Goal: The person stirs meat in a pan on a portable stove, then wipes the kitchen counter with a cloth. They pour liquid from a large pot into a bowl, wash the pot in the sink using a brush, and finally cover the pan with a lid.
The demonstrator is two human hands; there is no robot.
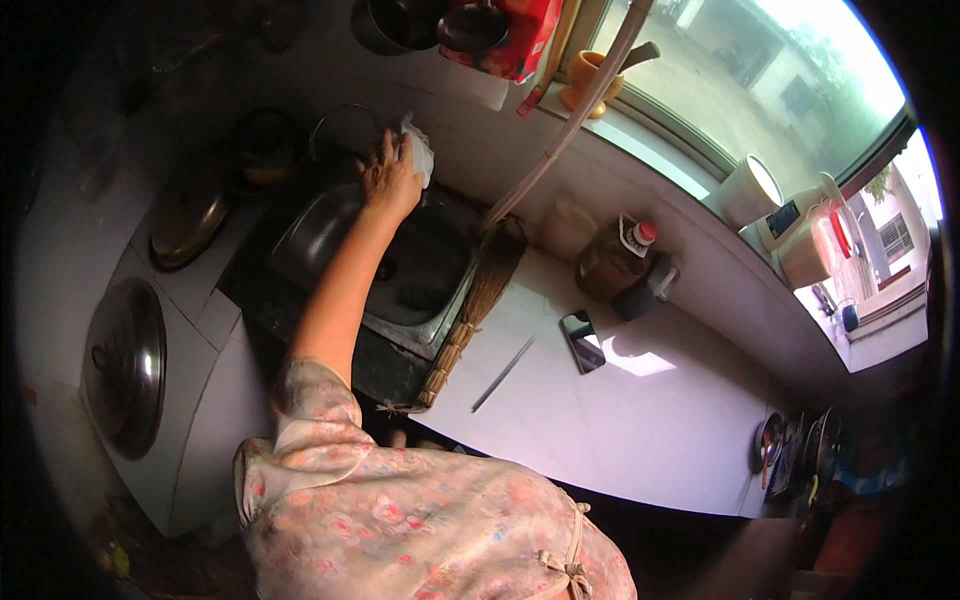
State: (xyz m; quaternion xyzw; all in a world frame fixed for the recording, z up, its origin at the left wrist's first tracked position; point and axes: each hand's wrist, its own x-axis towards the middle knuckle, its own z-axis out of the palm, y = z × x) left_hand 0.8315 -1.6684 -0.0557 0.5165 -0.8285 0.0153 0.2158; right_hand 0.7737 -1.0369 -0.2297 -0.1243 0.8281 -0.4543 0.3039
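Observation:
At the far side of a dark metal sink (439, 319), my left hand (391, 184) presses on a crumpled white cloth (422, 159), with its fingers spread over it. My left arm reaches across the basin and hides part of it. The palm side is hidden, and the surface under the cloth is too dark to make out. My right hand is out of view. Along the sink's right edge lies a straw hand broom (459, 337). A pale pole or hose (559, 142) slants from the window down to the sink's far corner.
Thin metal sticks (502, 375) and a smartphone (583, 341) lie on the white counter (622, 435). A red-capped bottle (611, 259) and a dark jug (641, 289) stand by the wall. Left are metal lids (127, 367) and a dark pot (262, 146). A wooden mortar (581, 75) stands on the windowsill.

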